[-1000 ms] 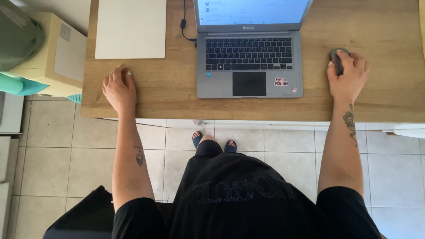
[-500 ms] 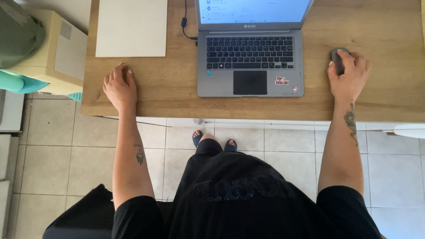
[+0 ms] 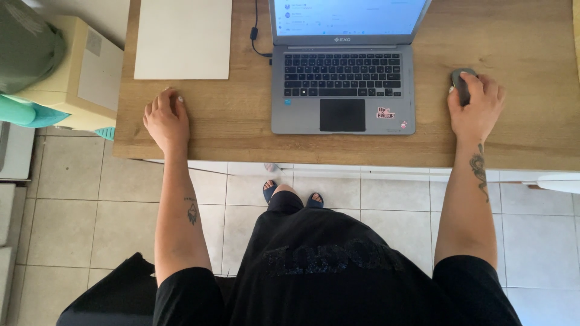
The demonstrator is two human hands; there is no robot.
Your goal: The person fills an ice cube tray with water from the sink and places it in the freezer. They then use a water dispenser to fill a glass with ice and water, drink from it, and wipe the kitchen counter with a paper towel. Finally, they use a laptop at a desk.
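Wooden desk [image 3: 241, 130] supports the left hand [image 3: 166, 121], resting flat and empty, while the right hand [image 3: 475, 108] cups a grey mouse [image 3: 460, 83] beside the laptop [image 3: 343, 90].

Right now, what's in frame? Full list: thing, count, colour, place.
Open grey laptop: 1, grey with black keys, lit screen, desk centre.
Dark computer mouse: 1, dark grey, desk right, under the right hand.
Flat pale rectangular board: 1, off-white, desk left rear.
Black cable: 1, black, plugged into the laptop's left side.
Wooden desk: 1, light brown.
Cream box: 1, cream, left of desk.
Tiled floor: pale grey.
Dark sandals: 2, below desk edge.
Left hand: flat on desk, holding nothing.
Right hand: resting on the mouse.
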